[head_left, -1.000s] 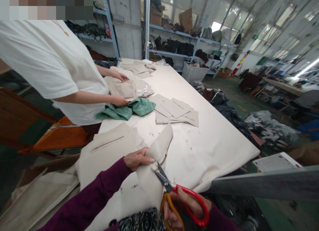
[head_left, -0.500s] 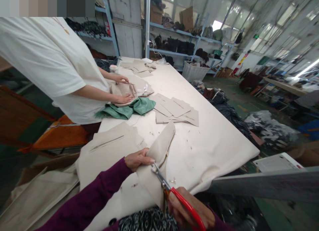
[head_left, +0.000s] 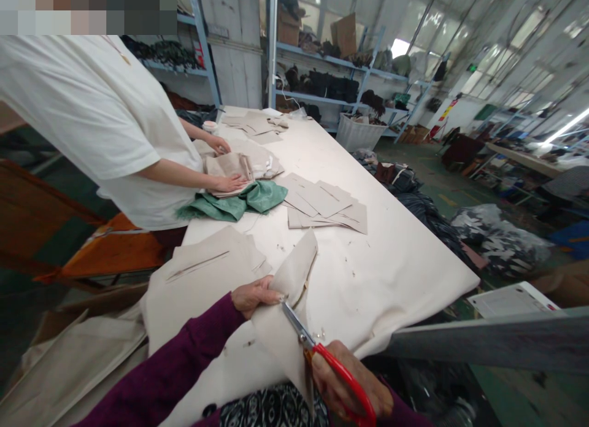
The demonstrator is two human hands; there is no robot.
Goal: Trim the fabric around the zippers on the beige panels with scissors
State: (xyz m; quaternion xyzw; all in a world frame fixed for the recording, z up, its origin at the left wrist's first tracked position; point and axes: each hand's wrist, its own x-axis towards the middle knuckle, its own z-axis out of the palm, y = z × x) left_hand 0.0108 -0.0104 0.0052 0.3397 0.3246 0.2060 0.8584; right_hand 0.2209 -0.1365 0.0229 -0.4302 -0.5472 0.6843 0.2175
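Big cloth-covered cutting table (head_left: 391, 255) runs away from the camera, and the person's two arms in purple sleeves come in from the bottom edge. Left hand (head_left: 252, 295) is bent in over the near end of the table, fingers pinched tight on the edge of a beige fabric piece (head_left: 288, 292) that stands up folded and leans toward the far end. Right hand (head_left: 345, 387) sits low by the table edge, wrapped through the red handles of the scissors (head_left: 322, 353), handles squeezed together, blades closed and the tip right at the fabric just beside the left fingertips. Compared with a second ago the blades were gaping open with both handle loops showing; half a second back they had already snapped shut, and since then the fabric flap has tipped a bit more upright. Next to the left arm there's a stack of beige panels (head_left: 202, 273). Farther up lies a spread of cut beige pieces (head_left: 322, 203), then a crumpled green cloth (head_left: 239, 203). A co-worker in a white t-shirt (head_left: 92, 120) stands at the left side, one hand (head_left: 232, 183) flat on a folded beige garment (head_left: 230, 166) above the green cloth; the other hand has shifted slightly. Blue shelving (head_left: 322, 59) with dark bundles sits behind.
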